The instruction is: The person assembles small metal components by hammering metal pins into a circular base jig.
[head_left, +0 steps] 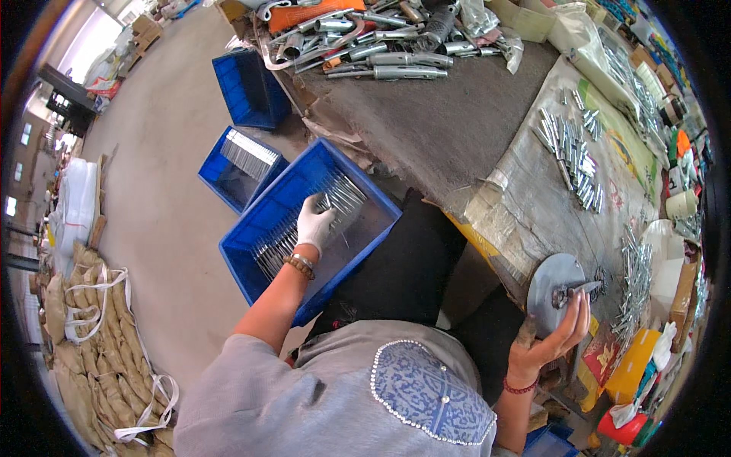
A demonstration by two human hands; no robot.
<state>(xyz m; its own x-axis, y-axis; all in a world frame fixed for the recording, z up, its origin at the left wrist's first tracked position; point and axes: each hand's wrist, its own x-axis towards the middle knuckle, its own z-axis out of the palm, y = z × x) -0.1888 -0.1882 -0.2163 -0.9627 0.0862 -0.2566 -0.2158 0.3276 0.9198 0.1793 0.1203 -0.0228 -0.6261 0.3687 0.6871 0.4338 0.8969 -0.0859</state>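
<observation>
My left hand (314, 226), in a white glove, reaches into a large blue plastic bin (263, 207) on my left. Its fingers are curled against a row of thin metal rods (344, 195) lying side by side; what is between the fingertips is hidden. On the right, my bare right hand (554, 343) is at a round grey metal disc (545, 286) mounted at the table's edge. Its fingers bend around the short dark handle (580, 292) at the middle of the disc.
A smaller blue bin (218, 174) with stacked metal pieces and a dark blue bin (237, 87) stand beyond. Metal tubes (396, 65) lie piled on the table (434, 122). Loose metal pins (571, 156) are scattered at right. Tan sacks (99, 343) line the floor at left.
</observation>
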